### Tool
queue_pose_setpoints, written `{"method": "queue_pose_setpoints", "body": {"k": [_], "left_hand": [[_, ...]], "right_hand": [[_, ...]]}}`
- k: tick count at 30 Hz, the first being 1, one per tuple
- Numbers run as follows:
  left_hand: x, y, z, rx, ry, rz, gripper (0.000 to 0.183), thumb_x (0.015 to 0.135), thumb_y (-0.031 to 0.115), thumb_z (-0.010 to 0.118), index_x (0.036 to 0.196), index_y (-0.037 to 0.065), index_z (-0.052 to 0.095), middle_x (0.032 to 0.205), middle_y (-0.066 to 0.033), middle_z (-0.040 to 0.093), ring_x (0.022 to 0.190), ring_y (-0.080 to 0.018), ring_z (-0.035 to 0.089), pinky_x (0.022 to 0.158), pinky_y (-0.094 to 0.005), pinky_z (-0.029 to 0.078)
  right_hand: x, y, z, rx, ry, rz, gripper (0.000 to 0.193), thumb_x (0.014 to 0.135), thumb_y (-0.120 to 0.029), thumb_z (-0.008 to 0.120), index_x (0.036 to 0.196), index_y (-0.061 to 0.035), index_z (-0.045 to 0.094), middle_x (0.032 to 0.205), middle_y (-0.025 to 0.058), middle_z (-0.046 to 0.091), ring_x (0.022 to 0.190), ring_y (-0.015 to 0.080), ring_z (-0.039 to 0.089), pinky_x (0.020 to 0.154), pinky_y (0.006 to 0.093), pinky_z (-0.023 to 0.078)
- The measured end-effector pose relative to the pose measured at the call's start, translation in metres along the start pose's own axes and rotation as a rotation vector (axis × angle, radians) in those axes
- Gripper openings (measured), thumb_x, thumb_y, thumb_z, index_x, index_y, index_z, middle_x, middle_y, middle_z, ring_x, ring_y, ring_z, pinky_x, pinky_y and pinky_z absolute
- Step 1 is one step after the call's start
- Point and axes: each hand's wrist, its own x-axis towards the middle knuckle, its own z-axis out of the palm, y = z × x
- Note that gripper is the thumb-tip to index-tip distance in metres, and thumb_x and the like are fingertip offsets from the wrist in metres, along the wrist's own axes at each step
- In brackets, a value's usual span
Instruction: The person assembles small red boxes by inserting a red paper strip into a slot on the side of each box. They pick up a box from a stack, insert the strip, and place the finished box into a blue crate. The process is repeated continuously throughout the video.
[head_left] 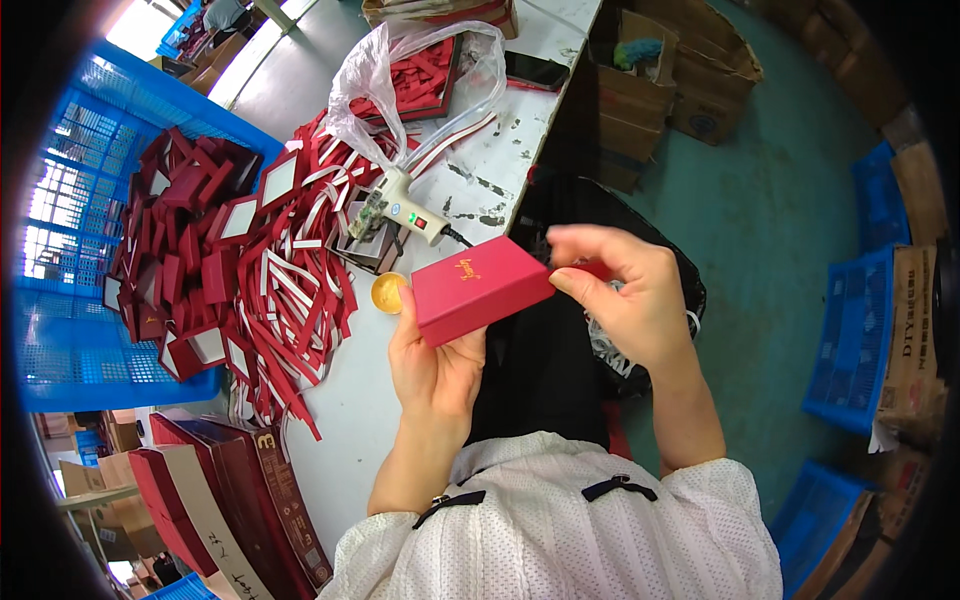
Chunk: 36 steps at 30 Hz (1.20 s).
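Observation:
My left hand (pixel 437 372) holds a red box (pixel 480 290) with gold script on its lid, thumb along its left side and fingers beneath. At the box's right end, my right hand (pixel 630 290) has thumb and index finger curled toward each other. A bit of red shows between them; what it is, I cannot make out. Just beyond the box, a cream-coloured glue gun (pixel 410 212) with a lit green light lies by a small dark metal stand. A round gold-coloured dish (pixel 387 292) sits next to my left thumb. Red and white strips (pixel 300 285) are heaped to the left.
A blue crate (pixel 70 350) full of red boxes (pixel 190 230) is at the left. Farther back are a plastic bag (pixel 350 100), a tray of small red pieces (pixel 415 80) and a dark phone (pixel 537 70). Cardboard boxes (pixel 625 105) stand beyond the table's right edge.

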Motion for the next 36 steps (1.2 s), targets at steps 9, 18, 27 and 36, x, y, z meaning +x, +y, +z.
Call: {"method": "queue_pose_setpoints", "body": {"k": [9,18,27,36], "left_hand": [[0.002,0.005,-0.009,-0.04,-0.065,-0.087,0.033,0.087,0.029,0.034,0.098,-0.001,0.043,0.097,-0.0147,0.052,0.09,-0.0263,0.055,0.071,-0.0372,0.051],[0.018,-0.002,-0.039,0.185,-0.039,-0.299,0.044,0.088,0.033,0.021,0.115,0.001,0.036,0.103,-0.0166,0.051,0.084,-0.0263,0.057,0.062,-0.0331,0.053],[0.017,-0.009,-0.036,0.3,-0.046,-0.246,0.047,0.088,0.033,0.019,0.116,0.0,0.035,0.108,-0.0169,0.048,0.094,-0.0273,0.052,0.076,-0.038,0.047],[0.011,-0.015,-0.042,0.219,-0.095,-0.128,0.042,0.086,0.025,0.025,0.117,-0.002,0.035,0.108,-0.0167,0.047,0.095,-0.0256,0.051,0.081,-0.0355,0.044]], "right_hand": [[-0.014,0.01,-0.01,0.535,-0.018,0.115,0.023,0.073,0.005,0.053,0.095,-0.0014,0.048,0.079,0.0013,0.051,0.07,0.0046,0.049,0.063,0.0171,0.04],[-0.016,0.005,0.015,0.139,-0.013,-0.184,0.017,0.07,0.006,0.055,0.081,-0.0004,0.044,0.072,0.0071,0.051,0.061,0.0137,0.052,0.055,0.0241,0.043],[-0.023,-0.005,0.012,-0.052,0.009,-0.219,0.022,0.067,0.007,0.056,0.085,-0.0002,0.044,0.066,0.0078,0.051,0.057,0.0168,0.053,0.051,0.0263,0.044],[-0.029,-0.001,0.018,0.269,-0.033,0.071,0.056,0.065,-0.006,0.067,0.111,-0.0022,0.036,0.105,0.0073,0.043,0.074,0.0087,0.047,0.069,0.0227,0.04]]}}
